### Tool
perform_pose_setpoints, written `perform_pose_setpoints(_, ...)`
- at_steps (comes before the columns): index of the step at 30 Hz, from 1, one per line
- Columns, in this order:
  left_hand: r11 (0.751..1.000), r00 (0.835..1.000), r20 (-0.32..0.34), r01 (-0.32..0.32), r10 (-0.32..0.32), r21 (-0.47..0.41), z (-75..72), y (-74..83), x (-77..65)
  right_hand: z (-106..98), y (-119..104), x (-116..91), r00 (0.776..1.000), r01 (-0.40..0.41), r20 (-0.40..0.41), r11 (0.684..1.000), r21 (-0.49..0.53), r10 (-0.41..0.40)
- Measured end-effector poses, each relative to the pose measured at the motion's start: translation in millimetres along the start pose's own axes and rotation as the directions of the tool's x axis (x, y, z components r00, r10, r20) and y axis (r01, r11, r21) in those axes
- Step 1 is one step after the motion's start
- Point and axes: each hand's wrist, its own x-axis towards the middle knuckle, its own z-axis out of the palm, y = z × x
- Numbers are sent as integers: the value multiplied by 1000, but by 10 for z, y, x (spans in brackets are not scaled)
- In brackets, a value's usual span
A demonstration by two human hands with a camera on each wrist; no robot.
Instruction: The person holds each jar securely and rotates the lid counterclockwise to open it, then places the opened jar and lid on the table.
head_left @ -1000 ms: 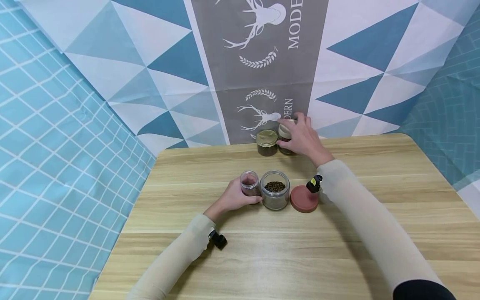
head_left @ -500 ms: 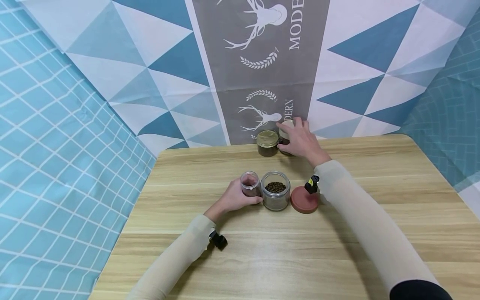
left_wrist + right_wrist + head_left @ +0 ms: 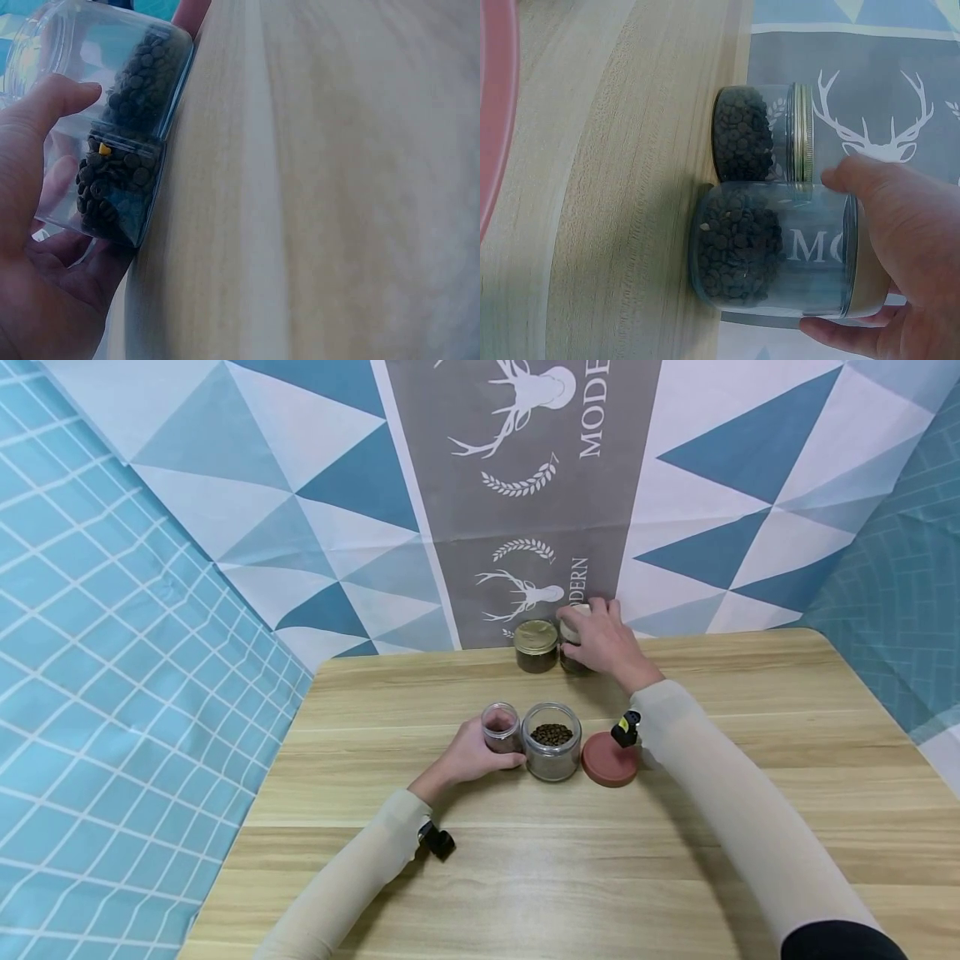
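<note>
My left hand [image 3: 468,752] grips a small open clear jar [image 3: 501,731] that stands on the table. Through its wall, the left wrist view shows dark pellets [image 3: 112,180] and one orange piece. Against it on the right stands a wider open glass jar [image 3: 552,764], partly filled with brown pellets. At the back of the table my right hand [image 3: 611,643] holds a glass jar [image 3: 739,247] by its pale lid, thumb and fingers on either side. That jar is upright, with dark pellets in its lower half. Beside it stands a shorter gold-lidded jar [image 3: 536,647], also containing pellets.
A round red lid [image 3: 609,760] lies flat to the right of the wide jar, below my right wrist. The wooden table [image 3: 525,877] ends at a patterned wall cloth [image 3: 480,552] just behind the two lidded jars. A blue grid cloth [image 3: 112,693] hangs at left.
My right hand has come down slightly, its fingers closing in around the pale lid. That jar now sits a touch further from the gold-lidded one. My left hand stays put.
</note>
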Motion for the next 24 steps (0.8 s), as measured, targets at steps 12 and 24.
perform_pose_setpoints(12,1000,1000,-6,13,-13,1,11,-36,16,-29,13,15,1000,7,-5,1000,-23,-7)
perform_pose_setpoints(24,999,999,2,45,-45,-3,4,53,1,-66,28,-12,1000,8,17,1000,-25,-7)
